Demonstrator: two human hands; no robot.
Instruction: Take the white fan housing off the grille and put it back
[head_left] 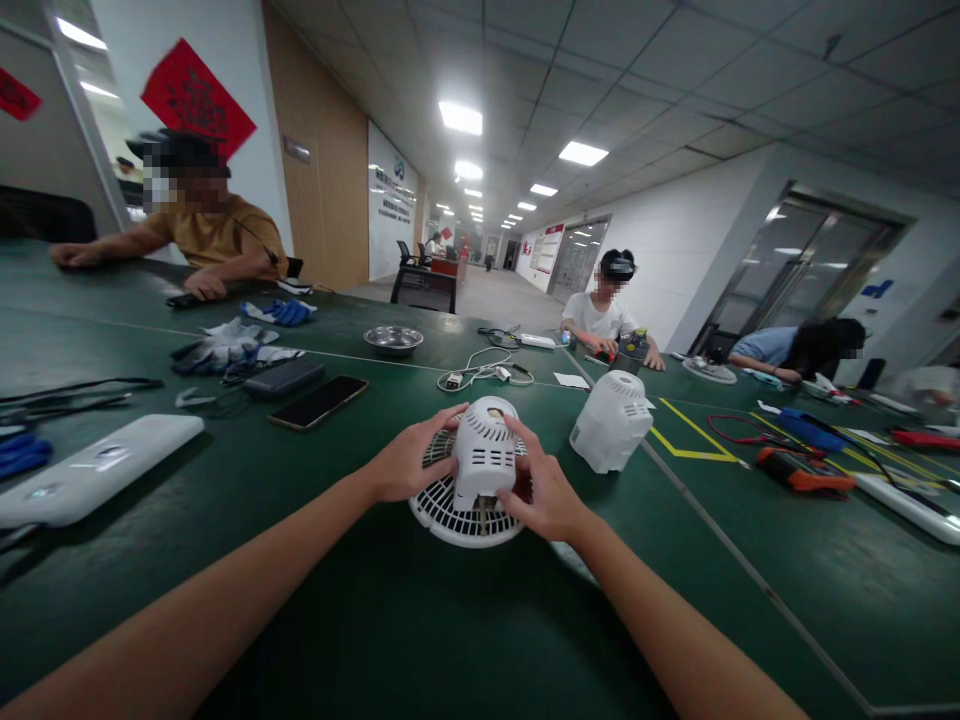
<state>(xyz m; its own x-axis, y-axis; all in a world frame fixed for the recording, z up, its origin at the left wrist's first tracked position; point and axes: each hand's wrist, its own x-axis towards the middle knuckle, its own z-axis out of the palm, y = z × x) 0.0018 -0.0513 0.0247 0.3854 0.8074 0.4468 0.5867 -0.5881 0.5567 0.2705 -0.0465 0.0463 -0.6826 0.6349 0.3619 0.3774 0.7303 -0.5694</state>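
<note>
Between my two hands is a white vented fan motor housing (486, 455), standing over a round white fan grille (457, 525) that lies on the green table. My left hand (416, 458) grips the housing's left side, thumb toward me. On its right side my right hand (546, 490) has its fingers wrapped round the upper part and the thumb low at the front edge. An opening shows in the top of the housing, and a small metallic part shows below its front edge. Just to the right stands another white vented plastic cover (611, 422), apart from my hands.
Beyond my hands lie a coiled white cable (487, 375) and a metal bowl (394, 340). A phone (319, 402), gloves (225, 345) and a long white device (105, 470) are leftward. An orange multimeter (804, 472) lies right. Several people sit around the table.
</note>
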